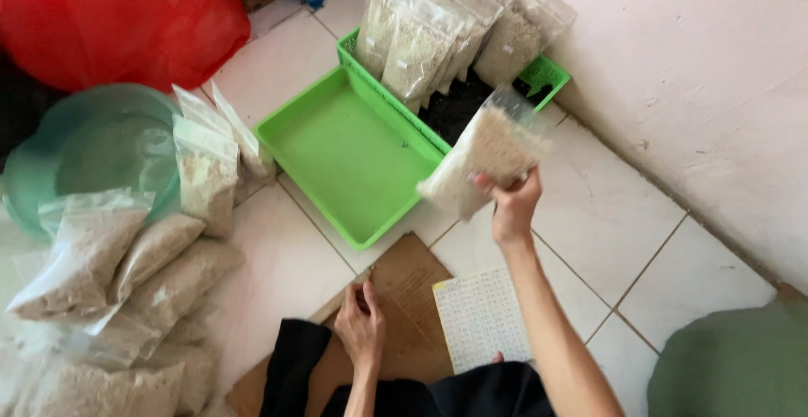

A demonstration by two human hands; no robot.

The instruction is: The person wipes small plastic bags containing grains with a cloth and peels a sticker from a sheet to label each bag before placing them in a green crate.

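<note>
tray (pixel 349 152): we see it between bag pile (pixel 126 291) left and basket (pixel 547 72) right
sheet (pixel 481 320): before tray, on cardboard (pixel 412 299)

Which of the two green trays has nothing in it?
The flat green tray nearer the person, left of the right hand, is bare inside. The green basket behind it, against the wall, holds upright clear bags of grain.

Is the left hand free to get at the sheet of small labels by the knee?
Probably yes: the left hand is empty on the cardboard, and the label sheet lies right beside it, uncovered.
</note>
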